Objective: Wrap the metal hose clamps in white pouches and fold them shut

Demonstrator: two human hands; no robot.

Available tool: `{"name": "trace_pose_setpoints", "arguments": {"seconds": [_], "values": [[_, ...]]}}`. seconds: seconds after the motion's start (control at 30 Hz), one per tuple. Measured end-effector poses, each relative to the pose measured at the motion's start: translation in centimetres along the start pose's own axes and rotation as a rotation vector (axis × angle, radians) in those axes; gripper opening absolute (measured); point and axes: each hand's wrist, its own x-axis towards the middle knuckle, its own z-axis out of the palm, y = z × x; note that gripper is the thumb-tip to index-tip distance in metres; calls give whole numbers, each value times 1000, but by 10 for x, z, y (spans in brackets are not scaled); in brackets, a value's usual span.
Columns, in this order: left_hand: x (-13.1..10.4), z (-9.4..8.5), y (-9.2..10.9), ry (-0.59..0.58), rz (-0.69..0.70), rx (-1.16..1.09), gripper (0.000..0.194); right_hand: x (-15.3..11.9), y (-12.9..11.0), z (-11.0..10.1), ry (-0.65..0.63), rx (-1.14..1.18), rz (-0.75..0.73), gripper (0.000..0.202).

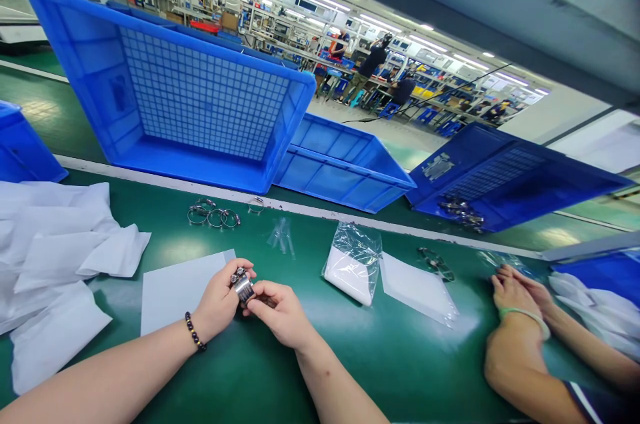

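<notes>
A small bundle of shiny metal hose clamps [243,287] is held in front of me over the green table. My left hand [220,301] is wrapped around its left side, and the screw housings stick up by the fingers. From the right, my right hand [280,311] pinches the bundle's edge between thumb and fingers. Under my left wrist lies a flat white sheet or bag [170,291]. Several loose hose clamps [215,216] rest beyond my hands, with another clamp [256,205] near the table's back edge. Small clear plastic pieces [283,236] lie to their right.
White pouches [55,244] are piled at left. A clear bag with white contents [353,267] and a white sheet [417,287] lie right of centre. Blue crates [200,167] line the back; a tilted one [520,171] contains clamps. A co-worker's hands [520,297] work at right.
</notes>
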Motion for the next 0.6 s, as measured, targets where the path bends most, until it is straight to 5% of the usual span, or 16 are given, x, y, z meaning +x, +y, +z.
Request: {"name": "trace_pose_setpoints", "arguments": {"seconds": [0.23, 0.33, 0.5, 0.6], "values": [[-1, 1, -6, -22, 14, 12, 37, 1, -2, -1, 11, 34, 6, 14], [3, 2, -3, 54, 73, -18, 47, 4, -3, -7, 92, 93, 23, 20], [9, -19, 38, 354, 225, -9, 31, 9, 1, -23, 304, 54, -18, 22], [6, -37, 60, 277, 155, 289, 20, 8, 4, -25, 336, -84, -41, 18]]}}
